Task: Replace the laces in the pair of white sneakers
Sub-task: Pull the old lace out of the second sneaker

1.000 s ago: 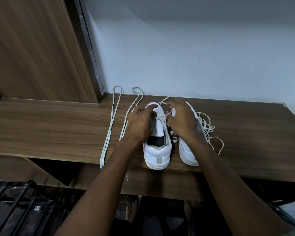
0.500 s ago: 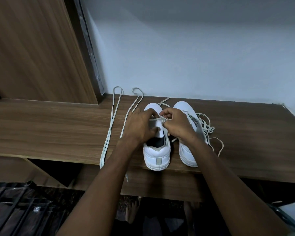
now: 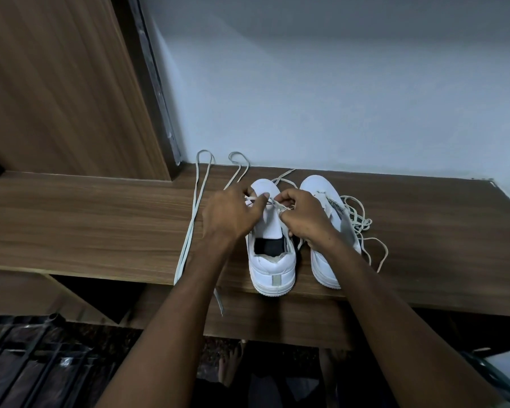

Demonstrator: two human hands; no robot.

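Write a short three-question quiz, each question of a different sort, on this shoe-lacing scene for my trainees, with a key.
1. True or false: both hands work on the left sneaker.
2. Where do the two long spare laces lie? A) left of the sneakers B) inside the right sneaker C) on the floor
3. Fill in: the tangled lace lies to the ___ of the right sneaker.

Key: 1 true: the left hand and right hand pinch the lace over its tongue. 2 A. 3 right.
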